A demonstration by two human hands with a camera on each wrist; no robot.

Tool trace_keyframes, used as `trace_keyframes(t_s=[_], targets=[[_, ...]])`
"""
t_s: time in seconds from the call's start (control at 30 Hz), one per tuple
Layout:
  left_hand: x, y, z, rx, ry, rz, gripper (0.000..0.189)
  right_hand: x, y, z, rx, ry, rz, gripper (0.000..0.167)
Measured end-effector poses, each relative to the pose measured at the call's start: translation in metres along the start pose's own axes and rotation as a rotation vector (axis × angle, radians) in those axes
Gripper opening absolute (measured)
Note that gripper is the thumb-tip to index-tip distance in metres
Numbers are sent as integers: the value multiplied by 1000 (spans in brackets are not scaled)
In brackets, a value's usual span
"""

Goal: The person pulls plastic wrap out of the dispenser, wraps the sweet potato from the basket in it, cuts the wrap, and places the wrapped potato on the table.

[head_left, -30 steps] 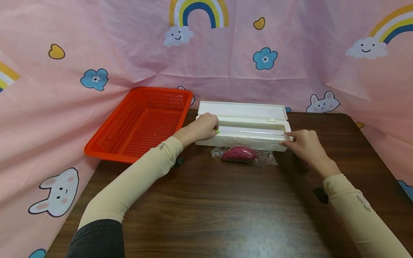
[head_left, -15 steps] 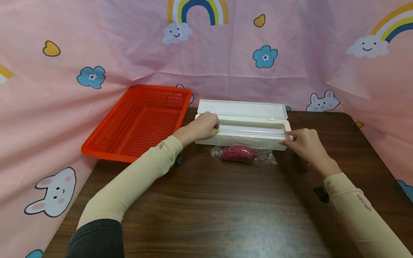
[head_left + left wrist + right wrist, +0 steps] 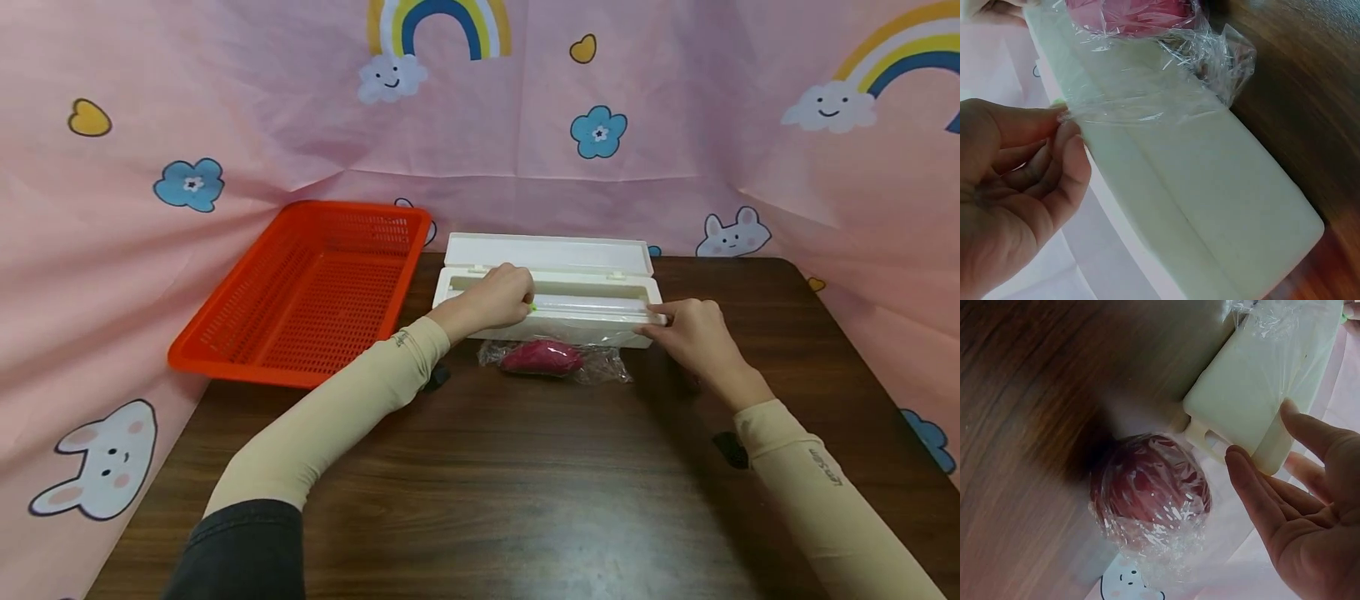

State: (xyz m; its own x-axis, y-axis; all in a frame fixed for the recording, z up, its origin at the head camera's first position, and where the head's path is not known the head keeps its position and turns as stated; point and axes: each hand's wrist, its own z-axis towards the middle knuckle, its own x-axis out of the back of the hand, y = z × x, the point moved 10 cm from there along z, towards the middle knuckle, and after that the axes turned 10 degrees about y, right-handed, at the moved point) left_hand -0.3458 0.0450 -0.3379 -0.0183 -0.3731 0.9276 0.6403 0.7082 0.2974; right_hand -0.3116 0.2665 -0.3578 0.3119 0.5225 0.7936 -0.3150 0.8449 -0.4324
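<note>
A long white cling film dispenser box (image 3: 555, 331) lies with its lid (image 3: 547, 252) raised, a film roll (image 3: 592, 302) inside. My left hand (image 3: 491, 298) pinches a small green slider (image 3: 533, 307) on the box's front edge, mostly hidden by the fingers. My right hand (image 3: 693, 337) grips the box's right end between thumb and fingers. Film (image 3: 1129, 106) hangs over the front to a pinkish-red oblong thing (image 3: 542, 357), like a sweet potato, lying in film before the box. Beside the right hand, a dark red film-wrapped thing (image 3: 1147, 487) shows in the right wrist view.
An orange-red plastic basket (image 3: 307, 292) stands left of the box. A pink patterned cloth (image 3: 480, 133) hangs behind the brown wooden table (image 3: 510, 500). Dark patches lie on the table near both forearms.
My left hand has slid right along the box's front edge with the green slider. The right hand keeps its grip on the box end. The head view has shifted slightly.
</note>
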Motion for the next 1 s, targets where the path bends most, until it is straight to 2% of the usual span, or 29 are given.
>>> trace_keyframes(t_s=[0.33,0.53,0.73,1.0], targets=[[-5,14,9,-18,4,-27,52,1,1,1,1,-4,7,41],[-10,17,15,-30,6,-32,51,1,2,1,5,-1,-4,40],[-16,19,19,-10,-20,-51,52,0,3,1,3,5,-1,42],[-21,33,28,9,-26,-33,46,0,1,1,3,28,-1,43]])
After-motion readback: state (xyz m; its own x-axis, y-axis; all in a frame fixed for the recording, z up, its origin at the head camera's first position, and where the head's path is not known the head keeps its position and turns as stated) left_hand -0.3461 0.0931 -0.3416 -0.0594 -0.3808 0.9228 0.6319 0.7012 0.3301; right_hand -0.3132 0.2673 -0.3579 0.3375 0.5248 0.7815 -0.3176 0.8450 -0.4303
